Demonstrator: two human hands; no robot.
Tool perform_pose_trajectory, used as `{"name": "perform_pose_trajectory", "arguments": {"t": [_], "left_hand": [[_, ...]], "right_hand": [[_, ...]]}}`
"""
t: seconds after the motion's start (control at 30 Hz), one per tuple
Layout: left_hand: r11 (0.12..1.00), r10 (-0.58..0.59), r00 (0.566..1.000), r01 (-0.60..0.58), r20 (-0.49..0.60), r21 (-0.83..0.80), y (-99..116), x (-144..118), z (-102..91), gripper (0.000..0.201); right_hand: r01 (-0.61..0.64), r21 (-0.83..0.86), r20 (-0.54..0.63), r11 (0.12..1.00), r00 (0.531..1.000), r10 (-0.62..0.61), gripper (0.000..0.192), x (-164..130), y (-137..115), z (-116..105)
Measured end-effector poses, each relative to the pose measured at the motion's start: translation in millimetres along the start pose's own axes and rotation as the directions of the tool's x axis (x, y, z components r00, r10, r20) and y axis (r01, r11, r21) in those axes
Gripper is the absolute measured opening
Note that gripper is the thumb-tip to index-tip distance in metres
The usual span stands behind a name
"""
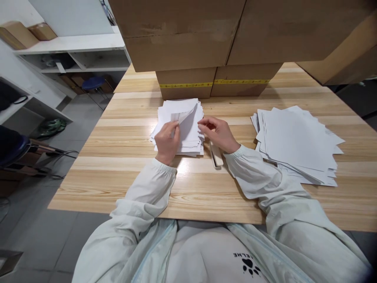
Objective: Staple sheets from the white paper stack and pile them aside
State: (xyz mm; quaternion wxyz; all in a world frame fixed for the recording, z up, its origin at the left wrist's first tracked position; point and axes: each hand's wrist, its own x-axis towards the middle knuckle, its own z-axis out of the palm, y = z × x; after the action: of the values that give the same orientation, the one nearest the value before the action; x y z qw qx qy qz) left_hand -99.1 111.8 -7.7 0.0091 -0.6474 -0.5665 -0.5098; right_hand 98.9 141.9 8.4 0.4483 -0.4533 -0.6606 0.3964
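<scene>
A stack of folded white paper sheets [188, 135] lies on the wooden table [123, 173] in front of me. My left hand [166, 142] pinches the top sheet [185, 118] near its left edge, and that sheet curls up off the stack. My right hand [217, 133] rests at the stack's right edge with its fingertips touching the same sheet. A cream-coloured flat tool [217, 156] lies on the table just under my right wrist.
A larger loose pile of white sheets [297, 143] lies to the right. Cardboard boxes [188, 82] are stacked at the table's far side. To the left stand white shelves [73, 51] and a blue stool [93, 83] on the floor.
</scene>
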Motion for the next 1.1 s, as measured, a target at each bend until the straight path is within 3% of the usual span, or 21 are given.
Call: {"name": "perform_pose_trajectory", "arguments": {"t": [0.07,0.13,0.27,0.37,0.43,0.63,0.7,0.8,0.93,1.0,1.1], "left_hand": [[0.974,0.219,0.973,-0.222,0.078,0.036,11,-10,-2.3,0.022],[0.936,0.348,0.921,-0.353,0.174,-0.002,25,-22,-2.9,0.024],[0.903,0.423,0.852,-0.426,0.307,-0.061,43,-42,-2.6,0.026],[0.917,0.396,0.876,-0.395,0.275,-0.061,43,-46,-3.6,0.027],[0.937,0.348,0.913,-0.343,0.213,-0.059,39,-45,-4.5,0.028],[0.980,0.194,0.980,-0.192,0.032,-0.053,30,-43,-4.2,0.028],[0.987,0.152,0.988,-0.151,0.018,-0.046,29,-43,-4.4,0.029],[0.989,0.142,0.990,-0.143,-0.018,-0.044,28,-41,-5.8,0.029],[0.971,0.238,0.969,-0.240,-0.061,-0.021,26,-41,-7.2,0.028],[0.945,0.323,0.946,-0.324,-0.027,-0.048,24,-43,-6.5,0.026],[0.904,0.415,0.899,-0.389,0.141,-0.180,24,-48,-4.4,0.023]], "right_hand": [[-0.208,0.231,0.119,0.951,0.976,0.185,0.046,0,-6,-1],[-0.368,0.364,0.236,0.856,0.925,0.298,0.058,0,-10,-3],[-0.363,0.411,0.252,0.837,0.927,0.278,0.070,-2,-9,-5],[-0.315,0.415,0.159,0.854,0.949,0.273,0.098,-5,-8,-4],[-0.295,0.414,0.118,0.861,0.956,0.270,0.101,-6,-10,-2],[-0.261,0.493,0.203,0.830,0.962,0.182,0.111,-3,-14,-4],[-0.241,0.502,0.204,0.831,0.966,0.157,0.108,-3,-13,-5],[-0.206,0.501,0.154,0.841,0.977,0.148,0.087,-2,-11,-4],[-0.233,0.430,0.162,0.872,0.970,0.180,0.049,-3,-12,-3],[-0.303,0.376,0.205,0.876,0.949,0.240,0.048,-2,-12,-4],[-0.397,0.346,0.258,0.850,0.912,0.320,0.063,-1,-11,-5]]}}
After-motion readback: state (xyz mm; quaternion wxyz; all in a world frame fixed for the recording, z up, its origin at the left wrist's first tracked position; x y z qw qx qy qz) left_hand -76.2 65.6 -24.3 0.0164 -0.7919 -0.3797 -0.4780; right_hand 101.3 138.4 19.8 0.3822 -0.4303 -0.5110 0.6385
